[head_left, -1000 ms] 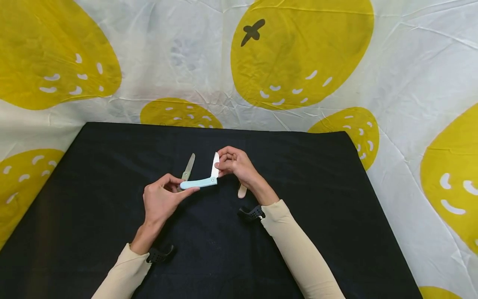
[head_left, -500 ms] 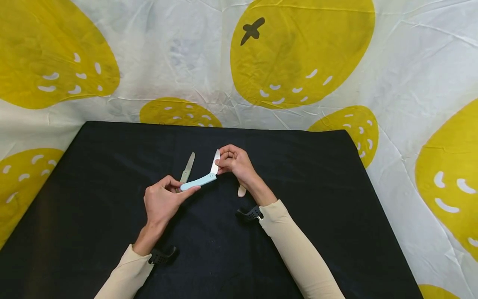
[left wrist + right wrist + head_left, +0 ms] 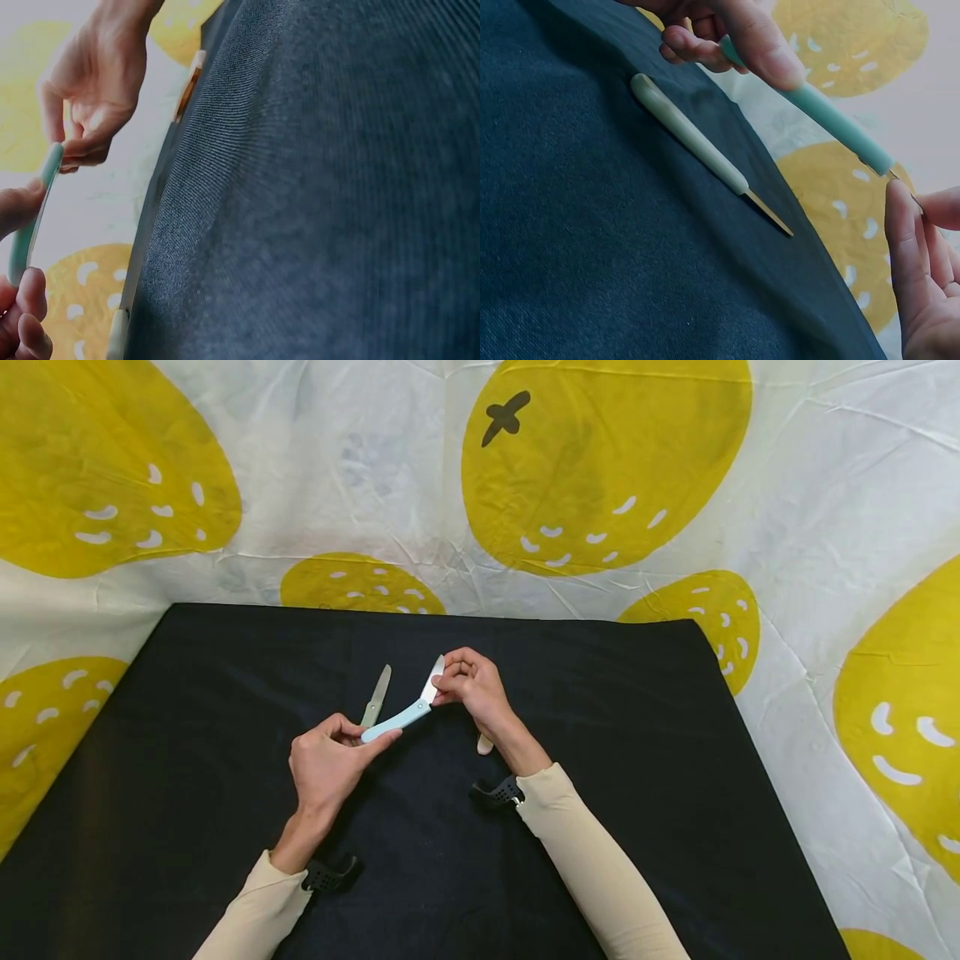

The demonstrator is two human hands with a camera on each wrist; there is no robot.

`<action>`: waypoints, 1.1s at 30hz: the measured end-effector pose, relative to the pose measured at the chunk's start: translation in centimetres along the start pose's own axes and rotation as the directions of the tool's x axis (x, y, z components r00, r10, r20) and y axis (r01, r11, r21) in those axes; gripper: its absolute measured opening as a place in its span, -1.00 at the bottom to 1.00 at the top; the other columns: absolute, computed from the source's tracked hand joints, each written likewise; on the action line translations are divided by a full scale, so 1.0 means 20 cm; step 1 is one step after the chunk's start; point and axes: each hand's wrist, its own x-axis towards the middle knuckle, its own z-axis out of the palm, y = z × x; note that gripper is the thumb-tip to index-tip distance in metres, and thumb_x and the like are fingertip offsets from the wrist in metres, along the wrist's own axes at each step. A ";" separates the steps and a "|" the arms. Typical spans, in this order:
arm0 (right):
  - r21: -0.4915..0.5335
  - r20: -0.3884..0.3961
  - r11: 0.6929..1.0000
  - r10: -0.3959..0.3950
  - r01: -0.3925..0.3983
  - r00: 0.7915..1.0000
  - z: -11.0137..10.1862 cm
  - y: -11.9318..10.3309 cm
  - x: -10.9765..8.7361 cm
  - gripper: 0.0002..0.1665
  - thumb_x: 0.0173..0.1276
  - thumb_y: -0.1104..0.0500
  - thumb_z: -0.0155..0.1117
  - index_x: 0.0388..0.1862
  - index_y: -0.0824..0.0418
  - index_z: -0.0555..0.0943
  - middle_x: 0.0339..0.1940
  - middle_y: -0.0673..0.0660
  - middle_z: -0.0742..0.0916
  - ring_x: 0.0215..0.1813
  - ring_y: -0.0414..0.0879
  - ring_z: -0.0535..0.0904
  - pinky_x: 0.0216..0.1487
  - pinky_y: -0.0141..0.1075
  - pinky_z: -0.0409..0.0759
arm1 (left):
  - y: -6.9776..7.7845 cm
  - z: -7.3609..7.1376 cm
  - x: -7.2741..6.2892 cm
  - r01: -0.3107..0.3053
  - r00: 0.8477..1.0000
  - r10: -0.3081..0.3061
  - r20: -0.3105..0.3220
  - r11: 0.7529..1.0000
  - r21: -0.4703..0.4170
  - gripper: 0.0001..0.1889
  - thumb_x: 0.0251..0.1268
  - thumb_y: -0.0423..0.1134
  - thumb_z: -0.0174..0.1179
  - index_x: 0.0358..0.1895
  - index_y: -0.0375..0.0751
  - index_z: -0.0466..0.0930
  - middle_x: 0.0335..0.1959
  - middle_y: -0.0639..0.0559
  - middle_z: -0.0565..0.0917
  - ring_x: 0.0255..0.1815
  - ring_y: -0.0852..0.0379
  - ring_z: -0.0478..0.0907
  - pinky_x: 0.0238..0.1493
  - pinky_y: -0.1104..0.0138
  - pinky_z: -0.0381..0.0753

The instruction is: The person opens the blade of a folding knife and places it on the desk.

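Note:
My left hand [image 3: 326, 768] pinches the light blue handle of a folding knife [image 3: 401, 720] between thumb and fingers. At the other end, my right hand [image 3: 480, 693] pinches its silvery blade between thumb and fingertips. The blade is partly unfolded, at a wide angle to the handle. Both hands hold the knife up above the black cloth, as the right wrist view shows. Behind the left fingers lies a second folding knife [image 3: 381, 689] with a pale green handle [image 3: 690, 135] and its blade out; the left hand hides part of it in the head view.
A beige, rounded-ended item [image 3: 485, 744] lies on the cloth, mostly hidden under my right wrist. The black cloth [image 3: 637, 735] covers the table, and a white sheet [image 3: 390, 468] with yellow fruit prints hangs behind its far edge.
The blade has swung further out from the handle, from about a right angle to a wider one. The handle's right end has tilted up, and my right hand has risen slightly.

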 end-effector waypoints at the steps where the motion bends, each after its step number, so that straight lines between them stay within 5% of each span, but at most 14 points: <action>1: 0.005 -0.006 1.000 -0.003 0.003 1.000 0.00 0.00 0.00 -0.73 0.27 0.58 0.27 -0.10 0.40 0.49 -0.48 0.02 0.64 -0.56 -0.15 0.68 -0.40 -0.33 0.75 | 0.00 0.00 0.00 0.004 1.000 -0.004 -0.007 1.000 -0.002 -0.57 -0.35 0.04 0.77 -0.60 -0.09 0.68 -0.67 0.01 0.70 -0.66 0.67 0.33 -0.49 0.53 0.28; 12: 0.064 -0.055 0.998 0.013 -0.009 0.998 0.03 0.01 0.00 -0.71 0.25 0.62 0.26 -0.17 0.37 0.46 -0.49 0.05 0.65 -0.56 -0.15 0.71 -0.41 -0.33 0.75 | -0.01 0.01 -0.01 0.036 0.998 -0.035 -0.043 0.999 0.021 -0.56 -0.31 0.09 0.75 -0.61 -0.07 0.68 -0.68 0.02 0.69 -0.66 0.63 0.32 -0.52 0.47 0.26; 27: 0.068 -0.111 0.997 0.037 -0.029 0.993 0.07 0.04 -0.01 -0.74 0.29 0.59 0.27 -0.22 0.33 0.45 -0.53 0.03 0.70 -0.53 -0.19 0.73 -0.40 -0.34 0.75 | 0.00 0.02 -0.03 0.099 0.994 -0.096 -0.047 0.993 0.059 -0.54 -0.26 0.13 0.72 -0.68 -0.07 0.64 -0.72 0.03 0.64 -0.68 0.34 0.39 -0.51 0.25 0.33; 33: 0.051 -0.110 0.997 0.065 -0.059 0.992 0.06 0.03 -0.01 -0.76 0.32 0.56 0.29 -0.21 0.33 0.46 -0.53 0.04 0.71 -0.51 -0.18 0.73 -0.38 -0.35 0.75 | 0.00 0.02 -0.03 0.100 0.995 -0.101 0.007 0.992 0.079 -0.53 -0.16 0.16 0.68 -0.60 -0.05 0.61 -0.67 0.03 0.65 -0.65 0.36 0.40 -0.50 0.26 0.35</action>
